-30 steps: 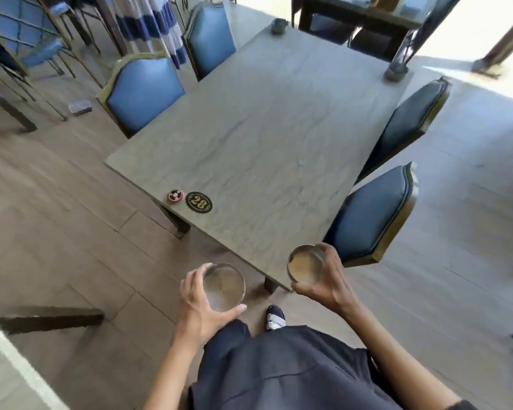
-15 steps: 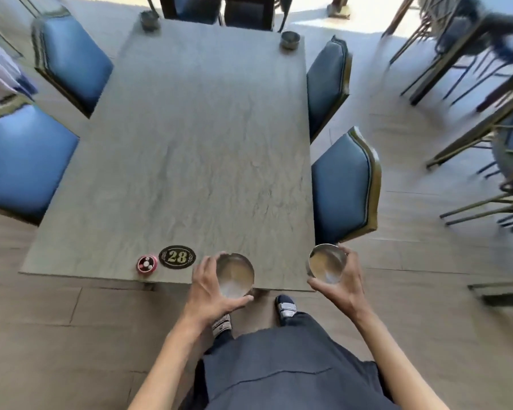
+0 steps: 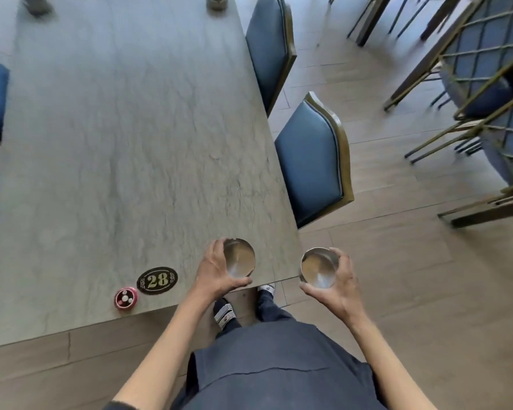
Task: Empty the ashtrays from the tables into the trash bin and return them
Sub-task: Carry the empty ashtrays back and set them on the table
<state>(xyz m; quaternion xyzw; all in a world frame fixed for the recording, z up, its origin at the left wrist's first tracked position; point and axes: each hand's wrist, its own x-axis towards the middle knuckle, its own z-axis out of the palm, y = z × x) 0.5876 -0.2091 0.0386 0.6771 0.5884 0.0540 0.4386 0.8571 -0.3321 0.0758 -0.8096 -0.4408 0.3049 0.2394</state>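
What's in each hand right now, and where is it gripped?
Left hand holds a metal ashtray by its rim and side; right hand holds a second ashtray likewise.

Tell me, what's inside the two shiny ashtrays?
Both look empty: the left ashtray and the right ashtray show bare shiny metal inside. Fingers cover part of each rim, so those bits stay hidden.

One head-worn camera looks steeply down from above the surface (image 3: 125,143), close over its near edge, facing along its length.
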